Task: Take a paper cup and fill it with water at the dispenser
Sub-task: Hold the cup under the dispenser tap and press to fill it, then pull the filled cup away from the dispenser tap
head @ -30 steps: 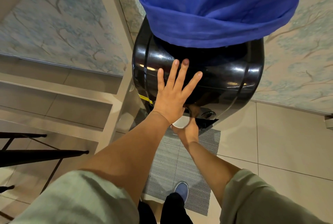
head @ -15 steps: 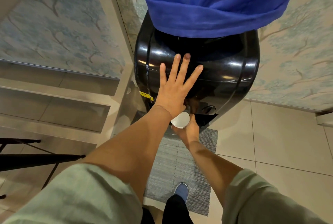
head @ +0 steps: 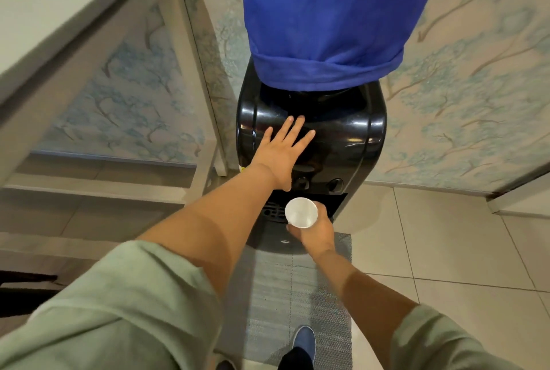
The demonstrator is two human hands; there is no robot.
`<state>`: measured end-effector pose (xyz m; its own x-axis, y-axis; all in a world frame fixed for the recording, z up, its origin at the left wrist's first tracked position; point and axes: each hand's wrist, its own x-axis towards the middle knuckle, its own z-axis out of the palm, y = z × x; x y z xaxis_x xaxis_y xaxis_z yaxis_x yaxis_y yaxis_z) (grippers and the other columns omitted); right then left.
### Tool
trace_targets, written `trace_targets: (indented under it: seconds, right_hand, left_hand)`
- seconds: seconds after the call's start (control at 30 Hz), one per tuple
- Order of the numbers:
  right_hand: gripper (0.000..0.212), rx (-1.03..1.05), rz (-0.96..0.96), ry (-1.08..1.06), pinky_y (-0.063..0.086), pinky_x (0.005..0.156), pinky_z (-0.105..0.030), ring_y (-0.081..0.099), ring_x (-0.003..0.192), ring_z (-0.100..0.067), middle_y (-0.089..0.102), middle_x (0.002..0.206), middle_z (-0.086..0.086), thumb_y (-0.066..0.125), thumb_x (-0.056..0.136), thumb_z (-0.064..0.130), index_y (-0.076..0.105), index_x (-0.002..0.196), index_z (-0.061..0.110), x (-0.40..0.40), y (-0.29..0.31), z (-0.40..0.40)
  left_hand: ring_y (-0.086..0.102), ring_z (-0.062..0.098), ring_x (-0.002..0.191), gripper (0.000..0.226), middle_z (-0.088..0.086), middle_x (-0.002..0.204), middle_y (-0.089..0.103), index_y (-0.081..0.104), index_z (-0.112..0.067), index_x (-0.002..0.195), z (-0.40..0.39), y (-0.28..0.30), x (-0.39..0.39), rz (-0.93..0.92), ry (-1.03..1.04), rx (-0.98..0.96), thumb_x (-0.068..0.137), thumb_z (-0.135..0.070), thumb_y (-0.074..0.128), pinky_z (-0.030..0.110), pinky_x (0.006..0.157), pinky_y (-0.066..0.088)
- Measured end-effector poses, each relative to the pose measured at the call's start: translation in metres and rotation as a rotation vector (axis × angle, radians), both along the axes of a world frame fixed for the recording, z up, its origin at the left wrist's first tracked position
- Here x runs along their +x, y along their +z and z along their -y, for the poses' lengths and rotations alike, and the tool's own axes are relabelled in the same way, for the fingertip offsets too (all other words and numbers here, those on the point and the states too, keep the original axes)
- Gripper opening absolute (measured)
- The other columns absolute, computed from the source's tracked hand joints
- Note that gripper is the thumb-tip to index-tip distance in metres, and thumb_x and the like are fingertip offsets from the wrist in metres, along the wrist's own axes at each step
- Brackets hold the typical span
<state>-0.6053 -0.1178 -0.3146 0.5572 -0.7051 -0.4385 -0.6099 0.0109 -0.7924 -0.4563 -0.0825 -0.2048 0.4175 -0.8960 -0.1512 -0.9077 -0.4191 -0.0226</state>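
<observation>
One glossy black dispenser [head: 342, 137], rounded plastic, topped by a blue cloth cover [head: 321, 18], standing on a grey woven mat [head: 285, 295]. Left hand [head: 282, 152] lies flat, fingers spread, on its front, gripping nothing. Right hand [head: 315, 231] wraps the near side of one white paper cup [head: 301, 211], upright, mouth open, below two round taps [head: 334, 183].

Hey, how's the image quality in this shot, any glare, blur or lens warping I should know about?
Head view: bright glare streaks on the glossy black dispenser; wide-angle warping bends the shelf edges at left and stretches the near sleeves; focus is soft throughout and the frame edges smear; the paper cup in the right hand is so bright that its water level cannot be read; the left hand lies evenly lit.
</observation>
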Motion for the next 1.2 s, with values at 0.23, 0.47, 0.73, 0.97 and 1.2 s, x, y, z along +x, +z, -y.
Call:
trace_targets:
  seconds: [0.23, 0.47, 0.73, 0.97, 1.2]
  right_hand:
    - [0.077, -0.154, 0.085, -0.030, 0.047, 0.099, -0.040, 0.051, 0.119, -0.027, 0.056, 0.126, -0.007, 0.084, 0.065, 0.015, 0.043, 0.130, 0.017, -0.010, 0.035, -0.027]
    - [0.079, -0.238, 0.156, -0.001, 0.049, 0.099, -0.041, 0.051, 0.118, -0.025, 0.055, 0.118, -0.001, 0.086, 0.063, 0.019, 0.044, 0.130, 0.016, -0.007, 0.072, -0.052]
    - [0.070, -0.297, 0.283, 0.032, 0.051, 0.092, -0.043, 0.049, 0.101, -0.015, 0.054, 0.101, 0.009, 0.086, 0.062, 0.021, 0.048, 0.121, 0.021, 0.015, 0.112, -0.080]
    - [0.069, -0.343, 0.448, 0.101, 0.050, 0.094, -0.046, 0.054, 0.103, -0.018, 0.057, 0.104, 0.004, 0.088, 0.060, 0.022, 0.052, 0.118, 0.022, 0.064, 0.167, -0.117]
    - [0.069, -0.333, 0.597, 0.196, 0.050, 0.092, -0.039, 0.052, 0.100, -0.016, 0.055, 0.104, 0.005, 0.087, 0.062, 0.025, 0.052, 0.121, 0.019, 0.109, 0.230, -0.162]
  left_hand:
    - [-0.006, 0.022, 0.149, 0.095, 0.006, 0.162, -0.009, 0.001, -0.020, 0.151, -0.061, 0.005, -0.004, -0.036, -0.022, 0.088, 0.082, -0.018, 0.066, 0.048, 0.119, 0.009]
    - [0.001, 0.021, 0.149, 0.091, 0.007, 0.162, -0.001, 0.001, -0.020, 0.151, -0.110, 0.039, 0.002, -0.027, -0.068, 0.113, 0.085, -0.019, 0.064, 0.044, 0.119, 0.012]
    - [0.021, 0.024, 0.145, 0.074, 0.009, 0.156, 0.027, 0.018, -0.016, 0.149, -0.169, 0.125, 0.028, 0.122, -0.041, -0.011, 0.088, -0.024, 0.058, 0.043, 0.118, 0.018]
    - [0.026, 0.026, 0.143, 0.076, 0.010, 0.153, 0.033, 0.027, -0.014, 0.147, -0.269, 0.182, 0.080, 0.171, 0.151, -0.238, 0.085, -0.034, 0.065, 0.043, 0.116, 0.025]
    - [0.038, 0.023, 0.134, 0.068, 0.007, 0.145, 0.045, 0.041, -0.015, 0.140, -0.376, 0.186, 0.118, 0.183, 0.613, -0.524, 0.086, -0.055, 0.055, 0.044, 0.108, 0.030]
